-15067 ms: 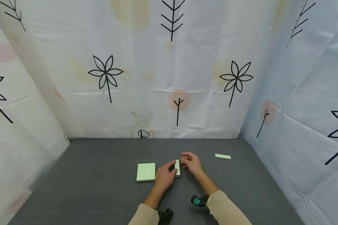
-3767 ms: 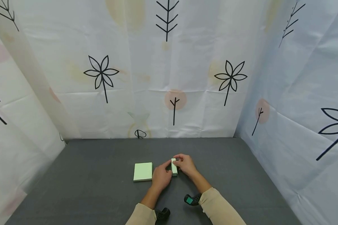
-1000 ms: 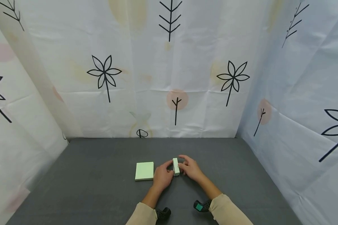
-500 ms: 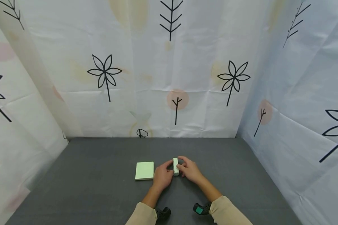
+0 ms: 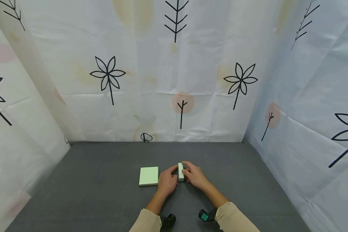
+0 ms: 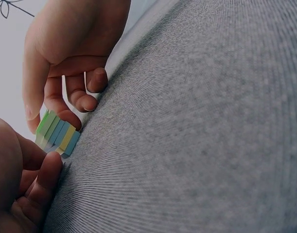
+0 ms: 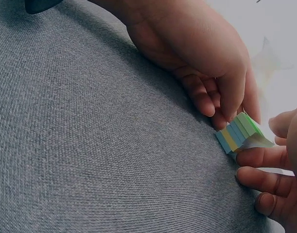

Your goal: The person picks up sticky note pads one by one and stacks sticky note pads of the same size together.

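A narrow stack of sticky-note strips (image 5: 180,171) stands on the grey table between the hands. Its layers show green, blue and yellow in the wrist views, with bright green on top (image 7: 238,133). My right hand (image 5: 195,176) pinches the stack from the right, thumb and fingers on its side. To the left, my left hand (image 5: 167,182) has loosely bent fingers; some fingertips touch or nearly touch the stack's lower left side (image 6: 58,133). In the head view its thumb stands slightly off the stack. A square pale-green sticky-note pad (image 5: 149,176) lies left of the left hand.
The grey cloth-covered table (image 5: 104,199) runs back to a white patterned curtain (image 5: 150,74), with more curtain at both sides. Black wrist devices (image 5: 168,220) sit below both hands, near the beige sleeves (image 5: 236,216).
Since the oldest frame, the loose strip at back right has gone and the narrow stack looks taller. Over the last second, the right fingers closed in on the stack and the left thumb drew slightly away.
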`<state>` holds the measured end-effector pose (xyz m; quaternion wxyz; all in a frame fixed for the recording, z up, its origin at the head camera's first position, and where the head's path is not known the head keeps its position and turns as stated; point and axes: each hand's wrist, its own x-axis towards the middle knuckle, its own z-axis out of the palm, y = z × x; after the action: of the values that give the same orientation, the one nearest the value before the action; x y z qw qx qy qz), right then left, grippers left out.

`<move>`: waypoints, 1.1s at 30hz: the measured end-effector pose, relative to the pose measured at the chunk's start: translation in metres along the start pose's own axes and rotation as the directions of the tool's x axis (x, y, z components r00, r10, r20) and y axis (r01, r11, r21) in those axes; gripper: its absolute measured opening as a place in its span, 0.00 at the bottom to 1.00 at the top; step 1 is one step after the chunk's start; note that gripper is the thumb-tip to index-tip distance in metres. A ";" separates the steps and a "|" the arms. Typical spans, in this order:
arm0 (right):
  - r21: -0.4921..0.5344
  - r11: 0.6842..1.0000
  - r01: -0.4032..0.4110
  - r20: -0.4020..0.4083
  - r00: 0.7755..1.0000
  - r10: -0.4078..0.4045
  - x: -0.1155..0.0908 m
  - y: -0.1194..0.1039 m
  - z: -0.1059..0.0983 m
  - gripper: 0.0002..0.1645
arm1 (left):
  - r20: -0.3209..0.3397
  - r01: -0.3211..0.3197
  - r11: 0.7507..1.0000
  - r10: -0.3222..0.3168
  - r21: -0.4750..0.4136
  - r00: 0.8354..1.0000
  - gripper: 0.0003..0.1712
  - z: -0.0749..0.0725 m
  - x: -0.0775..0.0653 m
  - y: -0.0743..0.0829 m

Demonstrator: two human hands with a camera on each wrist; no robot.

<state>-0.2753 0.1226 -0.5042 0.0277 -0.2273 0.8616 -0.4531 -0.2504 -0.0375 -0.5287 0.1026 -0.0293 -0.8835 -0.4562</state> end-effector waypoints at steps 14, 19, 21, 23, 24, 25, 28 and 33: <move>0.117 0.993 -0.023 -0.076 0.997 0.032 -0.012 0.005 0.000 0.24 | 0.000 -0.031 1.000 0.031 0.005 1.000 0.26 -0.003 -0.003 -0.002; 0.198 0.978 -0.069 -0.084 0.993 0.087 -0.028 0.013 -0.009 0.25 | 0.017 -0.077 0.997 0.077 -0.015 0.997 0.28 -0.005 -0.009 -0.004; 0.220 0.972 -0.085 -0.075 0.992 0.104 -0.034 0.015 -0.015 0.25 | 0.044 -0.082 0.995 0.085 -0.063 0.995 0.28 -0.007 -0.012 -0.004; 0.228 0.969 -0.090 -0.070 0.992 0.108 -0.041 0.017 -0.021 0.25 | 0.075 -0.079 0.990 0.088 -0.118 0.993 0.28 -0.011 -0.015 -0.004; 0.228 0.969 -0.092 -0.069 0.992 0.110 -0.044 0.018 -0.025 0.25 | 0.089 -0.078 0.987 0.091 -0.141 0.992 0.29 -0.014 -0.017 -0.003; 0.220 0.971 -0.091 -0.070 0.992 0.108 -0.047 0.018 -0.028 0.24 | 0.102 -0.077 0.984 0.094 -0.159 0.990 0.28 -0.016 -0.018 -0.001; 0.181 0.979 -0.092 -0.071 0.992 0.106 -0.053 0.019 -0.039 0.23 | 0.137 -0.084 0.978 0.111 -0.190 0.984 0.28 -0.026 -0.023 0.006; 0.082 0.994 -0.075 -0.074 0.994 0.081 -0.062 0.018 -0.056 0.22 | 0.177 -0.109 0.967 0.152 -0.228 0.972 0.26 -0.052 -0.031 0.021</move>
<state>-0.2407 0.2007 -0.4953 0.0212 -0.1745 0.8517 -0.4937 -0.2093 -0.0659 -0.4889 0.0426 -0.1428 -0.8303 -0.5370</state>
